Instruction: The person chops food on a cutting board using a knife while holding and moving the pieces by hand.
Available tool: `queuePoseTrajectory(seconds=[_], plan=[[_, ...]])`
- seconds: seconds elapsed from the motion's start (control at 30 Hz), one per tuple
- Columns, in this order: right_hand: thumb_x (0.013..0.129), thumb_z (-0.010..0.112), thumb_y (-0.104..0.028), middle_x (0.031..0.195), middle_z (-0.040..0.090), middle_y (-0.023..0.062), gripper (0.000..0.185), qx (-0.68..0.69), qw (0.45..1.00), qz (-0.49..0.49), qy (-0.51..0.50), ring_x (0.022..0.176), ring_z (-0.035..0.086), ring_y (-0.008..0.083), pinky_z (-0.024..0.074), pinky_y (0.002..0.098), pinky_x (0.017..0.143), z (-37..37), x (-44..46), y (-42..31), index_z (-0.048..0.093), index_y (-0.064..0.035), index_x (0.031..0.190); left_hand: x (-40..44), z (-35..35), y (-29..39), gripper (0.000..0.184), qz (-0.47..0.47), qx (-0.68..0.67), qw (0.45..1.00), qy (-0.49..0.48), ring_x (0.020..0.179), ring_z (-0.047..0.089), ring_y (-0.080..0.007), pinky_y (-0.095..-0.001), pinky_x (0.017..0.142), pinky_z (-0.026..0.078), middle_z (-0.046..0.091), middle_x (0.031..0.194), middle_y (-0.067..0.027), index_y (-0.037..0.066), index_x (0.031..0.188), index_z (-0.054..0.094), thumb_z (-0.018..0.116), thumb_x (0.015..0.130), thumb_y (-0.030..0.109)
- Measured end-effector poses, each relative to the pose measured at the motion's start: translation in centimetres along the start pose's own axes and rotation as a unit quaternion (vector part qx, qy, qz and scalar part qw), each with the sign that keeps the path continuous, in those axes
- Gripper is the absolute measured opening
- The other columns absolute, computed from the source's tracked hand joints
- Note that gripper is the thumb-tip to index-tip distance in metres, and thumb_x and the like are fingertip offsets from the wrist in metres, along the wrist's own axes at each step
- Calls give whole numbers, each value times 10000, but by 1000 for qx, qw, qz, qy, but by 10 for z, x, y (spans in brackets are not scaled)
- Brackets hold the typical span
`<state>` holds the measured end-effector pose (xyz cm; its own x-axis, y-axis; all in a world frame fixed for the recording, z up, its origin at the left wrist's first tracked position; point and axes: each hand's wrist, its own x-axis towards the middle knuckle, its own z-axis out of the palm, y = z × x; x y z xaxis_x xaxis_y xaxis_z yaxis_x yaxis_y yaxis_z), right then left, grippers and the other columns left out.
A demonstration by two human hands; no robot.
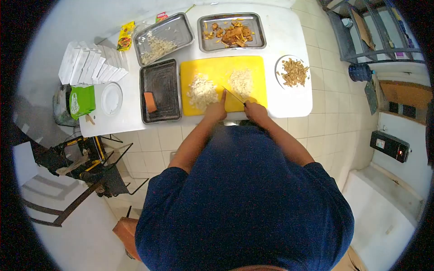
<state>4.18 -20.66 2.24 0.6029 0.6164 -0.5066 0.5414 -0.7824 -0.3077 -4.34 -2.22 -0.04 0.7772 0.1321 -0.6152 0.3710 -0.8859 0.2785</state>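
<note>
A yellow cutting board (224, 65) lies on the white table, with two piles of chopped pale food on it. My right hand (256, 111) is closed round the handle of a knife (233, 95), whose blade points up and left between the piles. At the lower edge of the left pile (202, 91) is my left hand (217, 108), its index finger stretched out close to the knife tip; its other fingers are hard to make out. The right pile (241, 82) lies just beyond the blade.
Left of the board is a dark tray (160, 81) with an orange-brown block. Behind stand a tray of pale shreds (158, 49) and a tray of brown pieces (233, 36). A plate of brown strips (293, 72) is at right, white boxes (90, 65) at left.
</note>
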Motion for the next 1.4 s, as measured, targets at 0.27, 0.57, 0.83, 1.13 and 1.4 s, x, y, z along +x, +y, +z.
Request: queuePoseTrajectory(seconds=[0.27, 0.57, 0.83, 1.13, 1.4], plan=[[932, 418, -302, 853, 659, 222, 317, 22, 1000, 3, -3, 784, 652, 398, 512, 515, 699, 7, 16, 1, 562, -34, 1022, 8, 11, 3, 1003, -3, 46, 999, 6, 738, 666, -337, -459, 707, 522, 673, 850, -211, 115, 1497, -73, 592, 745, 145], [929, 427, -306, 839, 656, 220, 321, 5, 1000, 11, -22, 770, 650, 405, 517, 508, 687, -12, 3, -2, 548, -30, 1039, 13, 14, -6, 1014, 22, 17, 1000, 8, 703, 662, -330, -451, 673, 524, 668, 801, -203, 82, 1489, -83, 598, 741, 140], [942, 401, -288, 895, 671, 211, 313, -7, 1000, -2, 7, 817, 663, 387, 519, 519, 708, -2, 14, -6, 592, -45, 992, 6, 1, -3, 1043, 10, 2, 999, -31, 807, 663, -340, -444, 712, 536, 659, 883, -230, 123, 1493, -86, 623, 728, 108], [939, 444, -326, 847, 647, 235, 329, 26, 999, 16, -12, 801, 641, 414, 506, 519, 708, 5, 1, 0, 529, -16, 1010, 0, 0, -5, 1114, 23, 16, 1000, -9, 752, 664, -335, -442, 696, 535, 671, 860, -197, 111, 1496, -56, 700, 679, 130], [942, 445, -328, 860, 645, 239, 318, 30, 1000, 4, -1, 808, 634, 427, 503, 524, 714, -9, 6, -12, 528, -24, 989, 12, 8, -11, 1102, 27, 18, 999, -23, 766, 665, -329, -446, 692, 535, 673, 880, -197, 103, 1492, -85, 679, 698, 124]])
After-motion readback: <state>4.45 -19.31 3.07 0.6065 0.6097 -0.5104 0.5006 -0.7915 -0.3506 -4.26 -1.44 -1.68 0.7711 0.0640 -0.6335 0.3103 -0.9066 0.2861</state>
